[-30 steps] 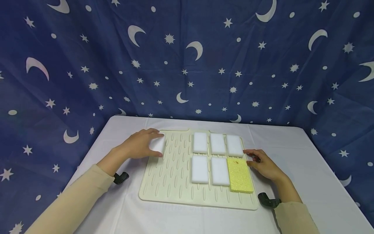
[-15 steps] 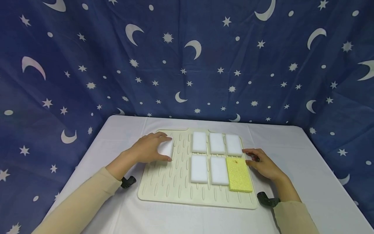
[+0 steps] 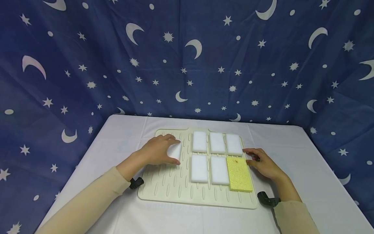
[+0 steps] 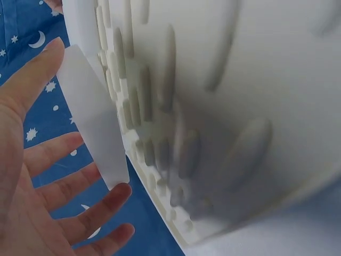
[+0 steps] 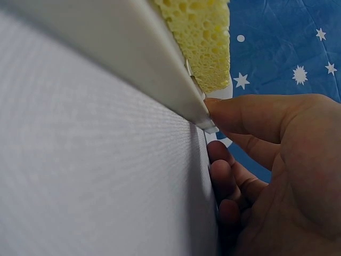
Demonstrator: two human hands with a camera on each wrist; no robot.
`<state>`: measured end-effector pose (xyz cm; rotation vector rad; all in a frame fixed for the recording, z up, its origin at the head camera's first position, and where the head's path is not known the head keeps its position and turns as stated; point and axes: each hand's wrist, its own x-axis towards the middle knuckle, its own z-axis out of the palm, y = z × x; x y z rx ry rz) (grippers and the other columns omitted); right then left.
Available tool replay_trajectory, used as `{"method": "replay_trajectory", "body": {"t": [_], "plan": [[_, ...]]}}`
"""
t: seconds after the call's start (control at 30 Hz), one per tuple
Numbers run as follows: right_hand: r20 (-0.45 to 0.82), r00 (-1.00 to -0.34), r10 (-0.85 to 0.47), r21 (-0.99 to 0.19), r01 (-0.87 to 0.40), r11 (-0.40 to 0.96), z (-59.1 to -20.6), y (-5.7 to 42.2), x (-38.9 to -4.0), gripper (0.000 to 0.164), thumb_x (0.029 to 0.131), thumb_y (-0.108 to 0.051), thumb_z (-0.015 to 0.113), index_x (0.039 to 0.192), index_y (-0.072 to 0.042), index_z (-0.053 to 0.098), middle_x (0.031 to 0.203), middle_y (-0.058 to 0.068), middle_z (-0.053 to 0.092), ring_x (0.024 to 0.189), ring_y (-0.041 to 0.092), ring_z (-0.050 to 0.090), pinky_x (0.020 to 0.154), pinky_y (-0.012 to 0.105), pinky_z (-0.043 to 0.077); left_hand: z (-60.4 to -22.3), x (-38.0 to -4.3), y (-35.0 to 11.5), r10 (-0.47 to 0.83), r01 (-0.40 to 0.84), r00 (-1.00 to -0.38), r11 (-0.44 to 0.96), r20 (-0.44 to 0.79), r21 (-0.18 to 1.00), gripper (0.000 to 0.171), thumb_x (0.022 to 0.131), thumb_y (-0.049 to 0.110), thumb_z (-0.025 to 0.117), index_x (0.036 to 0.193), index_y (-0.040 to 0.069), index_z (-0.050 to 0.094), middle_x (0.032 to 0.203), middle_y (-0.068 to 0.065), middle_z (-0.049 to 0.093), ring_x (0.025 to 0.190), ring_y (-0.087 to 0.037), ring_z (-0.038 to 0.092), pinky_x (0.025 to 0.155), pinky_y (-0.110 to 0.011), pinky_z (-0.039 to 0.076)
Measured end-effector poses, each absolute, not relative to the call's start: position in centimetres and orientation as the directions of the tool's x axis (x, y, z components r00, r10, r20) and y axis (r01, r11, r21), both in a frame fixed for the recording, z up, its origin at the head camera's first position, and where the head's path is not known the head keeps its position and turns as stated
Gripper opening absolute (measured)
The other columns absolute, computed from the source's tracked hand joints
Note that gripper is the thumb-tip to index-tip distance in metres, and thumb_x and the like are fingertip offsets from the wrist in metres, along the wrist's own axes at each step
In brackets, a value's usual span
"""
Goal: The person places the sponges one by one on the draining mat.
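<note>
My left hand (image 3: 159,151) holds a white sponge block (image 3: 174,151) over the left part of the cream ridged mat (image 3: 178,191). Thumb and fingertips grip the block (image 4: 96,117) by its ends in the left wrist view; whether it touches the mat I cannot tell. At the mat's right edge rests my right hand (image 3: 264,165), thumb and forefinger touching the rim. The right wrist view shows the thumb (image 5: 250,114) against that rim and the other fingers loosely bent by the cloth. A yellow sponge (image 3: 239,175) lies flat just beside this hand.
Several white blocks lie in two rows on the mat's right half, among them a top-left one (image 3: 200,142) and a bottom-left one (image 3: 200,169). A white cloth (image 3: 131,128) covers the table. Behind hangs a blue curtain (image 3: 163,81) with moons and stars.
My left hand has carried the white block rightward and slightly nearer, from the mat's left edge toward the rows. The right hand and the other sponges have stayed put.
</note>
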<state>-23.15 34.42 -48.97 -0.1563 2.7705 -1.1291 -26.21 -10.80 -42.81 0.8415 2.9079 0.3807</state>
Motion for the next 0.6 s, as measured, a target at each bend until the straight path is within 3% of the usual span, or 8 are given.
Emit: {"method": "replay_trajectory", "body": {"t": [0.6], "plan": [[-0.102,-0.984,-0.145,-0.698,-0.033,0.716,-49.0,34.4,-23.2,0.051,0.099,-0.022,0.068,0.148,-0.011,0.055,0.135,0.019,0.050,0.113,0.028,0.046,0.093,0.041,0.041,-43.4,-26.0,-8.9,0.517,0.494,-0.855,0.835,-0.039,0.244,0.087,0.074,0.068,0.082,0.145,0.022,0.061,0.145,-0.001,0.059,0.126,-0.032,0.059,0.107,-0.051,0.046]]}}
